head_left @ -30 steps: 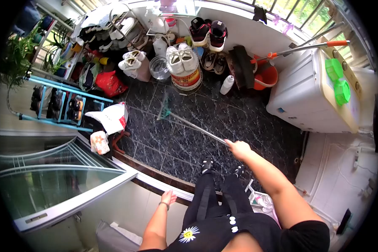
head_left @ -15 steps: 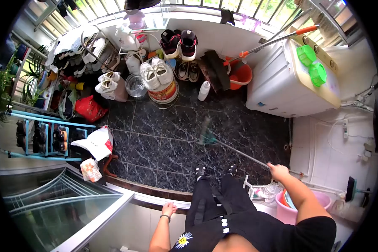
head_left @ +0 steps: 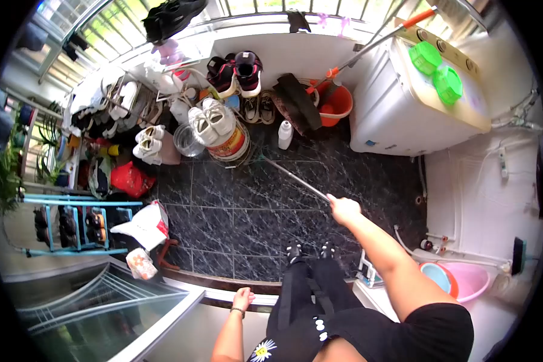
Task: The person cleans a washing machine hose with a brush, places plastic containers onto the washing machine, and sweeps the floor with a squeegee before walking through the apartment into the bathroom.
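Note:
My right hand (head_left: 345, 210) is closed around the grey metal handle of a broom (head_left: 298, 180), arm stretched forward over the dark floor. The broom's greenish head is blurred and lies by the base of a round bucket (head_left: 234, 145); I cannot tell whether they touch. White sneakers (head_left: 213, 120) rest on top of that bucket. A white bottle (head_left: 285, 134) stands to the right of the broom head. Low beside my body, near the door sill, my left hand (head_left: 243, 298) has its fingers curled in and nothing visible in them.
Black marbled tiles (head_left: 223, 223) cover the floor. A washing machine (head_left: 392, 102) and a red bucket (head_left: 338, 102) stand at the back right. On the left are a blue shoe rack (head_left: 81, 226), a red bag (head_left: 131, 179) and a white bag (head_left: 145, 226). A glass door (head_left: 102, 308) is at lower left.
My right hand has pushed forward and left, taking the broom head from mid-floor to beside the bucket. My left hand stays low at my side. The camera view has shifted slightly.

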Action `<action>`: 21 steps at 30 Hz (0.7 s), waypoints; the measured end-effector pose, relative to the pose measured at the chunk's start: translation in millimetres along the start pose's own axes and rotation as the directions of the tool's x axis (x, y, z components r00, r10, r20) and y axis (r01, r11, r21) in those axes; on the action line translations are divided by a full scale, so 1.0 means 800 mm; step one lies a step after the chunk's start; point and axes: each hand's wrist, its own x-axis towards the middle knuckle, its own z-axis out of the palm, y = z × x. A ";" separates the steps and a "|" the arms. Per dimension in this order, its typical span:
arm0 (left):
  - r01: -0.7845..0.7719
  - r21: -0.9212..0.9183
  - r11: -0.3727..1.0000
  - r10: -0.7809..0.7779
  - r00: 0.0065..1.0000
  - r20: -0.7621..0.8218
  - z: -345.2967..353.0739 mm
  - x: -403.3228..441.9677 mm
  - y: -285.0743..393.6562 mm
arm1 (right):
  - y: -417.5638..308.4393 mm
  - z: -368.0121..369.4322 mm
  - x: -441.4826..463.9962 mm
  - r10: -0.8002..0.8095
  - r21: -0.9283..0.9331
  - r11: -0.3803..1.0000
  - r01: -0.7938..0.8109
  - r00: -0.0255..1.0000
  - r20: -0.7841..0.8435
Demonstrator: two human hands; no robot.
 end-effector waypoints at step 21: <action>-0.109 0.212 0.971 0.093 0.992 0.082 0.075 -0.013 0.042 | 0.179 0.038 -0.048 0.199 -0.001 0.980 -0.200 0.973 0.120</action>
